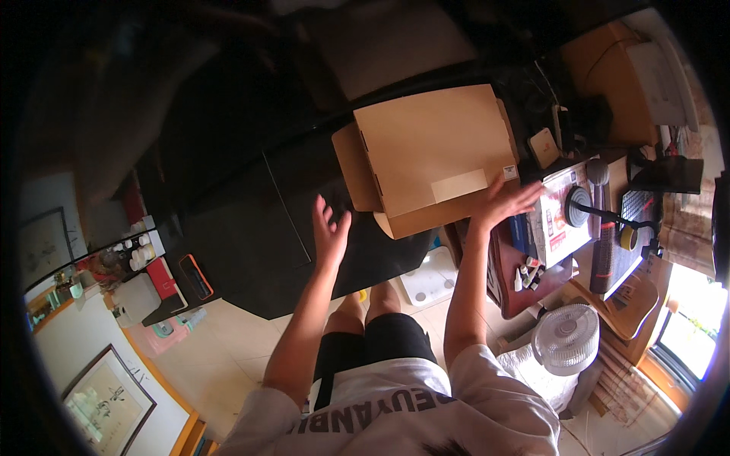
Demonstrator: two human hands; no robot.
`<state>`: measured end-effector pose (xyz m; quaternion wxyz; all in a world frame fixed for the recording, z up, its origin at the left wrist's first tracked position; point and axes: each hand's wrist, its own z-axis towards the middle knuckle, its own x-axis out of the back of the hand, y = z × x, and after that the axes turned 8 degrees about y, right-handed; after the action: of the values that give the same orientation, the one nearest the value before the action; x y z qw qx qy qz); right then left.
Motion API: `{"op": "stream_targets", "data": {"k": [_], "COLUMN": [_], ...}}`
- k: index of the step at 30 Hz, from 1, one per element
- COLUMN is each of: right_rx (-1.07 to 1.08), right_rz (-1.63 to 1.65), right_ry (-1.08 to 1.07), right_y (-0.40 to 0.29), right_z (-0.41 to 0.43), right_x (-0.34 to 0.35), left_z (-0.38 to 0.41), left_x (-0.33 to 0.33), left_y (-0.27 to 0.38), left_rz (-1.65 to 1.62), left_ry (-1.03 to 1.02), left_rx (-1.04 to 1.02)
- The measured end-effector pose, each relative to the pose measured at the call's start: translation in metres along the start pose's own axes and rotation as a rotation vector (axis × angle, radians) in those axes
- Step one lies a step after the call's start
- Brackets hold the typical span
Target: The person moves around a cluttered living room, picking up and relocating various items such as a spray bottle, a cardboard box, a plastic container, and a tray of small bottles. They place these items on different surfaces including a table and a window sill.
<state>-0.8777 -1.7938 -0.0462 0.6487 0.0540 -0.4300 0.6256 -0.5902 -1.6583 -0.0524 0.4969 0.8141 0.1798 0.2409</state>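
A brown cardboard box [436, 145] lies on the black tabletop [245, 228] before me, its broad face up and a flap [356, 165] jutting out on the left. A pale strip and a small printed label show near its front edge. My left hand [331, 233] hovers over the tabletop just left of the box's front corner, fingers apart, holding nothing. At the box's front right corner is my right hand [502, 205], fingers spread and thumb overlapping the cardboard. Whether that thumb touches the box I cannot tell.
On the right, a dark red wooden stand [513, 302] bears small bottles [530, 273] and printed matter [564, 216]. A white fan [567, 339] stands below it. An orange-edged phone-like object [195, 277] lies at the table's left. A white scale [430, 279] sits on the floor.
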Motion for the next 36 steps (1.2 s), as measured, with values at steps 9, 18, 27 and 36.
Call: {"op": "stream_targets", "data": {"k": [9,18,27,36], "right_rx": [0.285,1.079,1.445,1.623], "right_rz": [0.598,1.292,0.277,-0.266], "right_ry": [-0.351,-1.442,-1.841,-1.574], "right_y": [-0.147,-0.211,-0.111,-0.081], "right_z": [-0.06,-0.272,-0.289,-0.358], "right_x": [-0.01,0.222,0.238,0.165], "left_z": [-0.146,-0.3,-0.511,-0.638], "left_x": [0.149,0.294,0.328,0.403], "left_y": [-0.109,-0.205,-0.31,-0.364], "left_rz": [0.356,0.372,0.076,0.249], "left_ry": [-0.007,0.201,0.579,0.473], "left_rx": [0.209,0.3,0.808,0.812]}}
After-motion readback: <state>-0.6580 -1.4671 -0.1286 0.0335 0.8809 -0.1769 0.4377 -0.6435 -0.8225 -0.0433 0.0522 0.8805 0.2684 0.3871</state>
